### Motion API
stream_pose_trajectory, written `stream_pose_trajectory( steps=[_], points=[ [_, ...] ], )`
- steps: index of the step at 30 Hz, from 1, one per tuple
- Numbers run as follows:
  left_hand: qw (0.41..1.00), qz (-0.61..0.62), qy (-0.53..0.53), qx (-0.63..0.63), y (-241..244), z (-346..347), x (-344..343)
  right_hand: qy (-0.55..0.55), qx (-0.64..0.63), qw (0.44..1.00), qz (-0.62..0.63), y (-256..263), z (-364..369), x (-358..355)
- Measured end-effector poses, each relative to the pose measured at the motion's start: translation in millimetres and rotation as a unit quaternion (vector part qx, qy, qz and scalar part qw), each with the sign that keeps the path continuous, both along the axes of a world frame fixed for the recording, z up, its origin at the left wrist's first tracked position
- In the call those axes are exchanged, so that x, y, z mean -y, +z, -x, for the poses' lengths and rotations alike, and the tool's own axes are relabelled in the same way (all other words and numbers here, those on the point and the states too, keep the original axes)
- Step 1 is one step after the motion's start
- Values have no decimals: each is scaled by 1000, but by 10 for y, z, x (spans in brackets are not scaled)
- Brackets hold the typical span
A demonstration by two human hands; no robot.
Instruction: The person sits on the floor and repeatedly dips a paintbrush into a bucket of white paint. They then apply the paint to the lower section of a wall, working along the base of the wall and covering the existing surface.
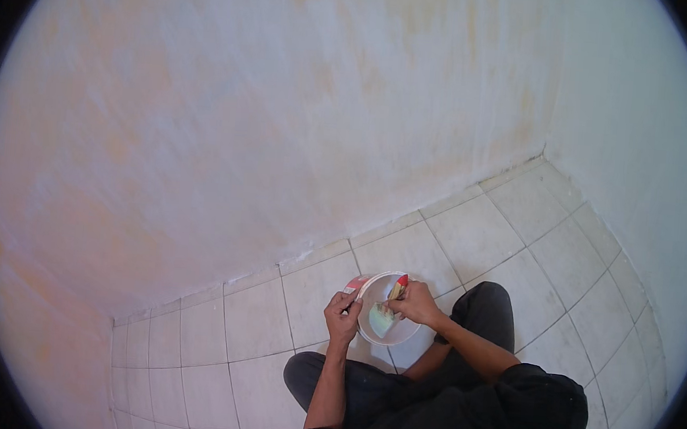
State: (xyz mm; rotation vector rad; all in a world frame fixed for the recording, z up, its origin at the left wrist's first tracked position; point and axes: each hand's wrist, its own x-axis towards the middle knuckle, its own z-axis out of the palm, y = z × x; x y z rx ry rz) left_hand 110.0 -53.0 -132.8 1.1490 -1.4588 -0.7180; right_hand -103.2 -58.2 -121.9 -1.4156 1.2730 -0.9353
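A white plastic bucket (405, 335) with a red-marked outer side stands or is held between my folded legs, over the tiled floor. My left hand (342, 316) pinches its left rim between thumb and fingers. In my right hand (416, 304) is a paintbrush (382, 320) with a red-tipped handle. The brush is tilted over the bucket's opening, its pale, paint-coated bristles pointing down and left. How much paint lies in the bucket cannot be told.
Ahead rises a wall (302, 128) with patchy whitish paint over yellow and pinkish areas. Another wall (637, 115) meets it in a corner at the right. Light square tiles (473, 235) cover the floor, with a low tile skirting (316, 257) along the wall.
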Motion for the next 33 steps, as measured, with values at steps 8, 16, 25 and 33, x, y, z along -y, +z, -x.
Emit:
stream_pose_trajectory(
  steps=[8, 16, 25, 33],
  points=[
    [1000, 9, 14, -8, -27, -74, 16, -6, -277, 955, 104, 193, -42, -38],
    [999, 35, 3, 25, -121, -133, 51, 113, 21, 992, -51, -159, -154, -108],
    [995, 94, -3, 32, -136, -127, 47, -8, 22, 1000, -9, -17, -72, -204],
    [998, 47, 1, 43, -55, -146, 53, -55, -350, 922, 155, -88, -49, -32]
  ],
)
